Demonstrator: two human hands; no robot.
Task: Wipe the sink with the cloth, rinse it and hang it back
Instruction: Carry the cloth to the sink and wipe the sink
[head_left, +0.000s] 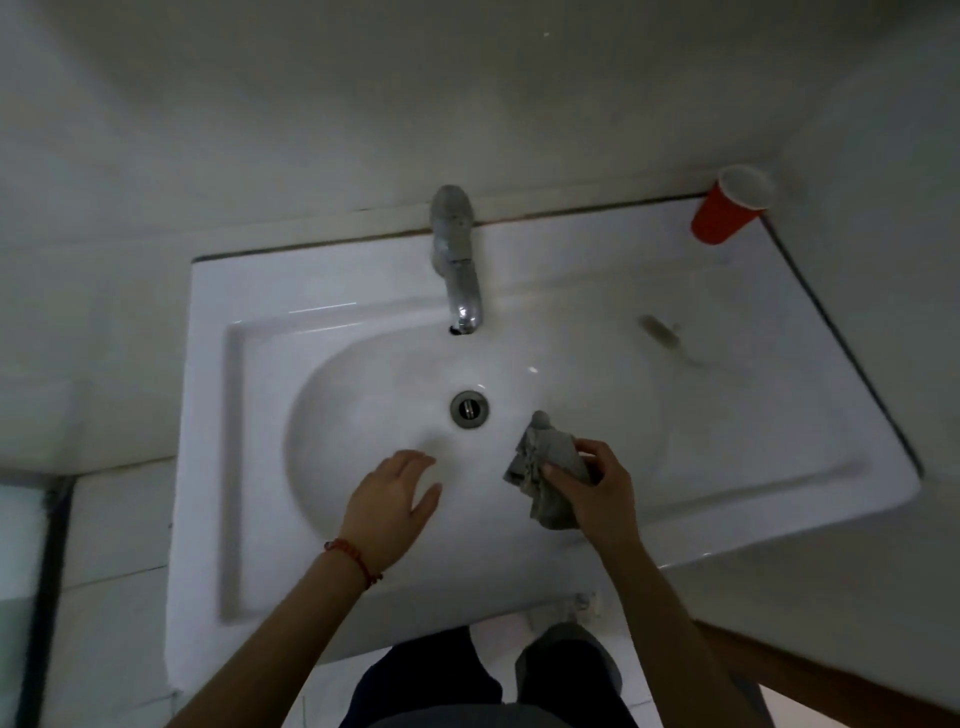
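Cloth (548, 470), grey and crumpled into a loose wad, sits in the person's right hand (597, 493), pinched between thumb and fingers and hanging over the right-hand slope of the white sink (260, 364) bowl, a little below and to the right of the drain (469, 410); from where I stand it looks just above the porcelain or barely brushing it, and I cannot say which. The left hand (392, 501) hovers over the near left of the bowl with its fingers spread and nothing in it, a red bracelet (356, 558) on the wrist. No water runs from the chrome tap (457, 260), so I judge the wiping is barely begun and the rinse is not yet done. What worries me is that bunched grip: held as a wad, the cloth would touch only a small patch at a time and could leave streaks, and the dark smear (662, 335) on the right ledge could be missed altogether. A wide sweep along that ledge might also knock the red cup (727, 210) standing in the far right corner against the wall; its white inside looks empty, though I cannot see to the bottom. The bowl itself holds no standing water, and the drain is open.
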